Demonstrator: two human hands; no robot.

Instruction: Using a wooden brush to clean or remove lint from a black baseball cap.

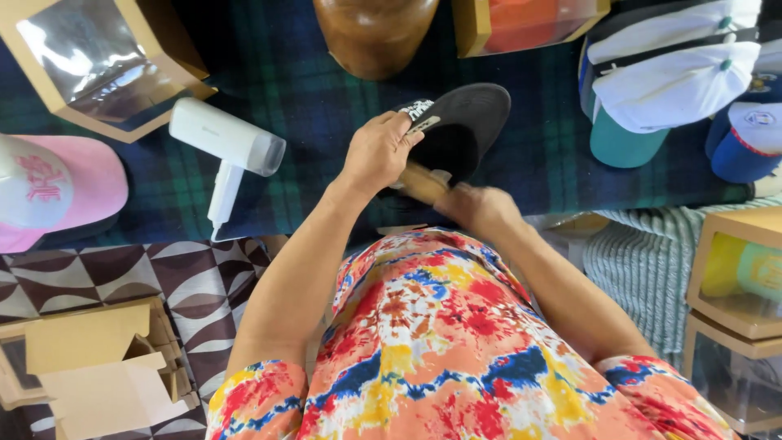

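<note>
- Black cap (460,122) held over dark plaid cloth (326,90), brim pointing away.
- Left hand (379,151) closed on cap's near edge, fingers curled.
- Right hand (476,208) wrapped narrowly around a tan piece (422,182) beneath the cap.
- White steamer (228,147) near on the left; pink cap (57,187) farther left; windowed boxes (98,61) and stacked caps (676,77) crowding the edges.

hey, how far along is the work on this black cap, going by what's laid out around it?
Done, seemingly: one box already holds something orange. In hand: the left hand grips the black cap; the right hand holds a wooden piece beneath. Left: loose caps, a pink cap, an empty windowed box.
</note>
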